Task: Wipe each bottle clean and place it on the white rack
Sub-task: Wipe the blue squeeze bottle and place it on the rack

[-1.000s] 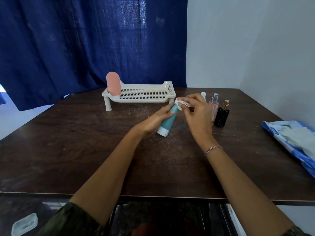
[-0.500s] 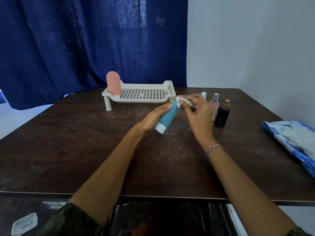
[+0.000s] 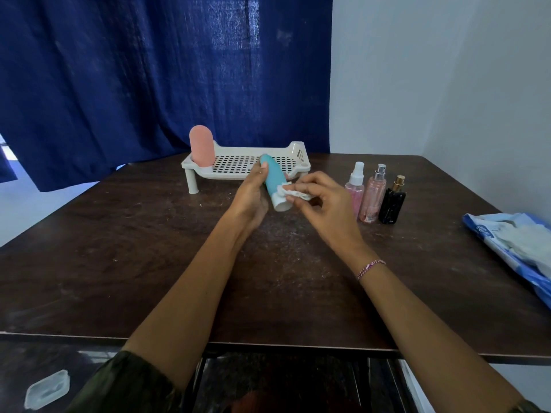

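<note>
Left grip (image 3: 252, 195) wraps the smooth teal rounded bottle (image 3: 272, 177); right grip (image 3: 323, 202) pinches a crumpled white wipe (image 3: 293, 193) against its white cap (image 3: 282, 205).

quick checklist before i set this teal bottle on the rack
1. Grip: the left hand holds the teal bottle round its body, tilted, white cap end toward the person. ok
2. Wipe: the right hand pinches the wipe against the cap end. ok
3. Whole bottle wiped clean: cannot tell
4. Room on the white rack: only the pink bottle stands there, at its left end. ok
5. Three unwiped bottles stand upright to the right, apart from the right hand. ok
</note>
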